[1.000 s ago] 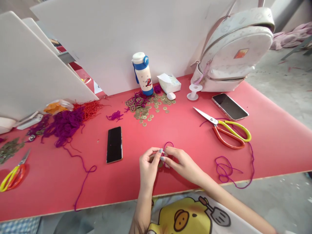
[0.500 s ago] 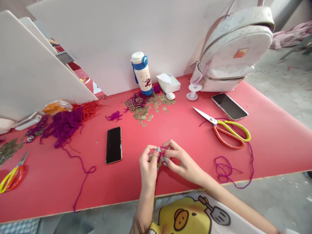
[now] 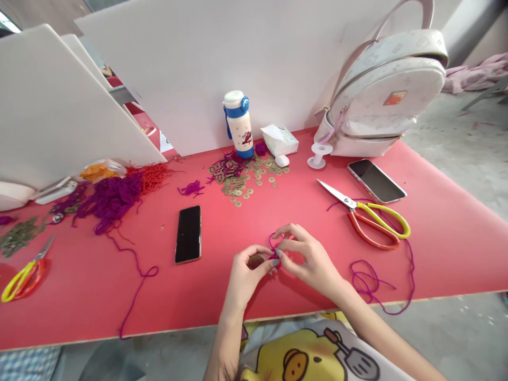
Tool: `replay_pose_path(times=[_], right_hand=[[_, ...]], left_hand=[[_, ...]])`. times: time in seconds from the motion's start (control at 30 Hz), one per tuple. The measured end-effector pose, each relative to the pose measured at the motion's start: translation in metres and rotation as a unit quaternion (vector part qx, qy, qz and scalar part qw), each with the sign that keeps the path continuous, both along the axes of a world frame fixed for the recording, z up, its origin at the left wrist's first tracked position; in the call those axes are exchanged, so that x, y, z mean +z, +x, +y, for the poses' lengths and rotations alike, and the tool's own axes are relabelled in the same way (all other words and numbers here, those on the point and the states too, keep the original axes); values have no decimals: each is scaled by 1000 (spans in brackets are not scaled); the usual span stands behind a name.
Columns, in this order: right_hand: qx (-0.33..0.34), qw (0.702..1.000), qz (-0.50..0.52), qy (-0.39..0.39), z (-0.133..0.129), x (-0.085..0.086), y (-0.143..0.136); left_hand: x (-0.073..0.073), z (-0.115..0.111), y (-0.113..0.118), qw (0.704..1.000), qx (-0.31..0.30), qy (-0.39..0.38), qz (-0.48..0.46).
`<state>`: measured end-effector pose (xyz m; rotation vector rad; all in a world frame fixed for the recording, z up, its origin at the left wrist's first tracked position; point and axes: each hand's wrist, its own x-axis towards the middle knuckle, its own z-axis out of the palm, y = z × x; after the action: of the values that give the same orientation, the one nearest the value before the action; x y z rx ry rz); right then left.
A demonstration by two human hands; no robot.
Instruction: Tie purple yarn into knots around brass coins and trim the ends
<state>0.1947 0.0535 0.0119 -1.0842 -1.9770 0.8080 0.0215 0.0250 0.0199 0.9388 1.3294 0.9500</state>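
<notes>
Near the front edge of the red table, my left hand (image 3: 246, 272) pinches a small piece of purple cord (image 3: 273, 255) between thumb and forefinger, with coins partly showing at its fingers. My right hand (image 3: 307, 257) meets it from the right, its thumb and forefinger closed on the same cord. A small loop of the cord stands up between the hands. Fingers hide most of the knotted part. Scissors with red and yellow handles (image 3: 369, 217) lie to the right, beside a loose purple cord (image 3: 367, 280).
Behind stand a bottle (image 3: 239, 124), a tissue pack (image 3: 280, 140), a white spool (image 3: 319, 155) and a backpack (image 3: 381, 100). Loose coins (image 3: 238, 185) lie mid-table. Phones (image 3: 188, 234) flank the hands; purple yarn (image 3: 113, 201) and more scissors (image 3: 27, 272) lie left.
Both hands have shifted slightly right on the table, and the cord loop now stands out more between them. The camera view has tilted and shifted a little.
</notes>
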Motion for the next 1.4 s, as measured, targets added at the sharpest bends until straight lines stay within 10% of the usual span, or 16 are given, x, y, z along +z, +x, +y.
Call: replay_pose_path(times=[0.43, 0.63, 0.87, 1.03, 1.2, 1.4], right_hand=[[42, 995, -89, 9, -4, -8, 13], [49, 994, 66, -67, -4, -5, 21], [42, 883, 386, -264, -10, -4, 28], [-60, 854, 433, -283, -11, 1, 34], [-110, 900, 331, -262, -6, 0, 47], [-171, 981, -19, -93, 14, -7, 59]], left_hand=[[-9, -6, -3, 995, 56, 46, 61], [-23, -7, -6, 998, 65, 10, 10], [-20, -6, -13, 996, 86, -2, -39], [-19, 1, -13, 991, 108, -8, -75], [-16, 11, -11, 990, 124, -2, -70], [-10, 18, -10, 990, 128, 25, -63]])
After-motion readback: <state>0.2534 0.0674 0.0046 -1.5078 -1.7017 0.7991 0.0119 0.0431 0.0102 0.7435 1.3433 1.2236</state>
